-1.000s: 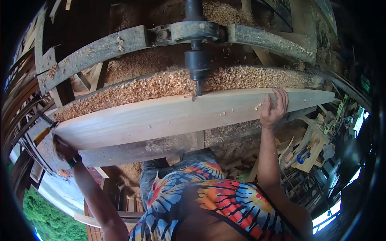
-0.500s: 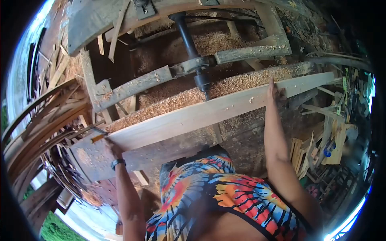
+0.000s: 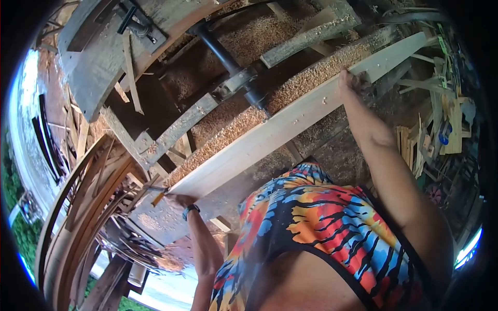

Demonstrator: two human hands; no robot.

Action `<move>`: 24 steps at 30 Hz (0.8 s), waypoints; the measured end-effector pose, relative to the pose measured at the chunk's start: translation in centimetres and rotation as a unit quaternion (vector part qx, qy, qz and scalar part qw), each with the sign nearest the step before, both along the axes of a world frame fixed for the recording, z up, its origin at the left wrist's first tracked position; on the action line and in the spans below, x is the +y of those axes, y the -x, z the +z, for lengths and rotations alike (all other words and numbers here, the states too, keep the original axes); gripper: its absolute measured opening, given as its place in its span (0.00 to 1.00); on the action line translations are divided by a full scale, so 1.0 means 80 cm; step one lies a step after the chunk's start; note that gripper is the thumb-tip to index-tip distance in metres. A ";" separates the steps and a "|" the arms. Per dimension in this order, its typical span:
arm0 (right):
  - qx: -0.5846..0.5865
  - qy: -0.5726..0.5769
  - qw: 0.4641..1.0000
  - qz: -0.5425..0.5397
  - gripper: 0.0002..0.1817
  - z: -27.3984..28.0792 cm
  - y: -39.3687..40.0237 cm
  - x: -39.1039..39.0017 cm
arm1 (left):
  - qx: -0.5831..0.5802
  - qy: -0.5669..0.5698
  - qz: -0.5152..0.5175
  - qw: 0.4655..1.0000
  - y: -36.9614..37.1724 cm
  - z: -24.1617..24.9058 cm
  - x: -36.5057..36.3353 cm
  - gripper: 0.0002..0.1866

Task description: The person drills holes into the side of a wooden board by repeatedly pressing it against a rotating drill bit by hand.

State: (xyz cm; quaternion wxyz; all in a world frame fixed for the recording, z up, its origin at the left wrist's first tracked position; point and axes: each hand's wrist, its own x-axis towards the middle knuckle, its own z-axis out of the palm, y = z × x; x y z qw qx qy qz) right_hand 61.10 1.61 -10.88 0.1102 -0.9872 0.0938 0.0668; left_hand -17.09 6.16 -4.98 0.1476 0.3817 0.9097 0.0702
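A long pale plank [image 3: 244,146] lies across the bench at a slant, from lower left to upper right. My left hand [image 3: 180,201] grips its lower-left end, with a dark watch on the wrist. Farther up the plank, my right hand [image 3: 354,83] holds it near the upper-right part, fingers bent over the surface. Between the hands, the tip of a dark shaft with a bit [image 3: 259,103] meets the plank's far edge. Wood shavings [image 3: 220,140] are heaped along that edge, and a few chips lie on the plank.
Behind the shaft stands a wooden frame [image 3: 181,124] covered in sawdust. Curved wooden strips [image 3: 85,207] are stacked at the left. Scrap wood [image 3: 410,150] stands at the right. A small wooden block [image 3: 221,224] lies below the plank.
The camera view has turned, so the plank looks more steeply slanted. Both hands stay on the plank. Any shift of the plank against the bit is too small to tell.
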 end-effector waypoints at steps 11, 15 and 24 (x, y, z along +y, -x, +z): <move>-0.035 0.029 0.998 0.048 0.62 0.044 0.018 -0.001 | -0.001 0.031 0.020 0.999 0.023 -0.034 -0.022 0.34; -0.021 0.010 0.999 0.026 0.62 0.037 -0.020 0.007 | -0.015 0.058 0.014 0.998 -0.005 -0.028 -0.038 0.33; -0.036 0.030 0.998 0.038 0.61 0.042 -0.007 0.009 | -0.018 -0.055 -0.017 0.998 0.018 -0.064 -0.048 0.32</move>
